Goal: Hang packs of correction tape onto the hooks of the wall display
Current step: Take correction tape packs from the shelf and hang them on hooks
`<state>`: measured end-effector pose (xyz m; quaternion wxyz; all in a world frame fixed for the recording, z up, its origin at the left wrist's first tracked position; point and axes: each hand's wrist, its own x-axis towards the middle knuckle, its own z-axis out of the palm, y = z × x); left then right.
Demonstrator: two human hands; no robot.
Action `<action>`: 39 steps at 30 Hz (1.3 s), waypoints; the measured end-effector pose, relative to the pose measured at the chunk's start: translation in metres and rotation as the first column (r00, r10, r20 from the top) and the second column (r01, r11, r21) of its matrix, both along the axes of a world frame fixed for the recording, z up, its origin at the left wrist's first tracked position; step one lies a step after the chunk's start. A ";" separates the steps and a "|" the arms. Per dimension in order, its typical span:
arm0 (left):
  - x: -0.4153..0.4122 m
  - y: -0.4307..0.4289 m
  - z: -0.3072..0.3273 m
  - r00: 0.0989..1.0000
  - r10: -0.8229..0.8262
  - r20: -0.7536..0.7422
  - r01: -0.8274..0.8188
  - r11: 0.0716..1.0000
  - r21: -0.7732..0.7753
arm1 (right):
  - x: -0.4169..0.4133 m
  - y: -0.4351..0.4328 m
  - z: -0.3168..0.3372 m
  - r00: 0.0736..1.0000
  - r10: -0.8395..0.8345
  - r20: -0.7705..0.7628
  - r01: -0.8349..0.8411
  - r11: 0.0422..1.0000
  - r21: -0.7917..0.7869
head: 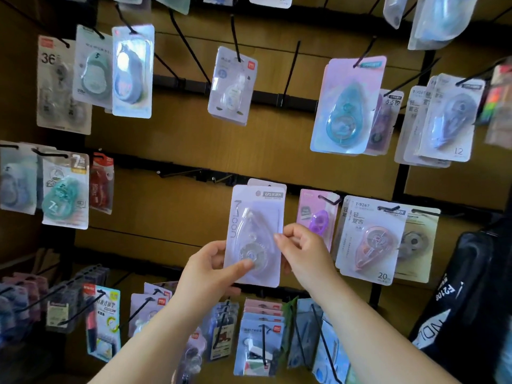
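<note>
in the lower middle of the frame, the left hand grips the lilac correction tape pack at its lower left corner, and the right hand pinches its right edge. this looks like the lining-up step. next, its hang hole must meet the bare hook just above.

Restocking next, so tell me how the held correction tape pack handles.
The correction tape pack is probably fairly stiff: its flat card stands upright between left hand and right hand. Likely light: fingertips alone hold it. Glossy blister may slip.
</note>
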<state>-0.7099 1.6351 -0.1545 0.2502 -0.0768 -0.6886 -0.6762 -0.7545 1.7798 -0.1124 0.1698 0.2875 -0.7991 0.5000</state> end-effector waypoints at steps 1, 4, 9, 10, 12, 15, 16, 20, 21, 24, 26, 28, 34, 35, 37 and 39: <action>-0.001 0.000 0.002 1.000 0.013 -0.006 -0.013 1.000 -0.019 | -0.001 0.001 0.000 1.000 -0.006 -0.007 0.006 1.000 -0.014; -0.004 0.002 0.007 0.999 0.037 -0.020 -0.038 0.998 -0.053 | -0.002 0.003 0.002 1.000 -0.028 -0.005 0.028 0.998 -0.049; -0.010 0.006 0.009 0.999 0.032 -0.021 -0.033 0.998 -0.055 | -0.005 0.004 0.006 0.999 -0.044 0.001 0.044 0.997 -0.065; -0.010 0.007 0.009 1.000 0.017 -0.018 -0.017 0.999 -0.043 | -0.005 0.004 0.006 0.998 -0.056 0.000 0.056 0.996 -0.065; -0.011 0.007 0.007 1.000 -0.015 -0.009 0.015 1.000 -0.017 | -0.007 0.004 0.007 0.997 -0.080 0.009 0.081 0.994 -0.076; -0.014 0.007 0.004 1.000 -0.011 0.002 0.011 1.000 -0.003 | -0.010 0.006 0.009 0.996 -0.081 0.035 0.085 0.989 -0.118; -0.015 0.007 0.003 1.000 -0.005 0.004 0.005 1.000 0.005 | -0.011 0.007 0.009 0.996 -0.086 0.038 0.090 0.989 -0.121; -0.020 0.007 -0.001 1.000 -0.010 0.020 0.008 0.998 0.057 | -0.012 0.007 0.008 0.994 -0.095 0.059 0.102 0.986 -0.134; -0.021 0.007 -0.002 1.000 -0.014 0.028 0.013 0.998 0.059 | -0.013 0.007 0.008 0.993 -0.098 0.060 0.105 0.986 -0.133; -0.025 0.007 -0.006 0.999 -0.010 0.044 0.008 0.999 0.054 | -0.015 0.006 0.007 0.993 -0.105 0.060 0.112 0.986 -0.124; -0.027 0.006 -0.008 0.999 0.007 0.049 -0.009 0.999 0.046 | -0.015 0.005 0.006 0.993 -0.099 0.063 0.107 0.986 -0.124; -0.028 0.006 -0.008 0.999 0.021 0.051 -0.022 0.999 0.031 | -0.016 0.005 0.006 0.994 -0.096 0.055 0.102 0.987 -0.128; -0.030 0.009 -0.007 0.999 0.037 0.031 -0.037 0.999 0.017 | -0.017 0.005 0.009 0.993 -0.113 0.037 0.117 0.984 -0.135; -0.030 0.010 -0.007 0.999 0.035 0.031 -0.035 0.999 0.018 | -0.018 0.005 0.009 0.992 -0.118 0.033 0.121 0.985 -0.122; -0.032 0.010 -0.008 0.999 0.030 0.038 -0.030 0.999 0.019 | -0.021 0.005 0.007 0.991 -0.127 0.029 0.130 0.986 -0.100; -0.034 0.010 -0.009 0.999 0.025 0.048 -0.026 0.999 0.030 | -0.024 0.005 0.006 0.990 -0.138 0.030 0.140 0.986 -0.087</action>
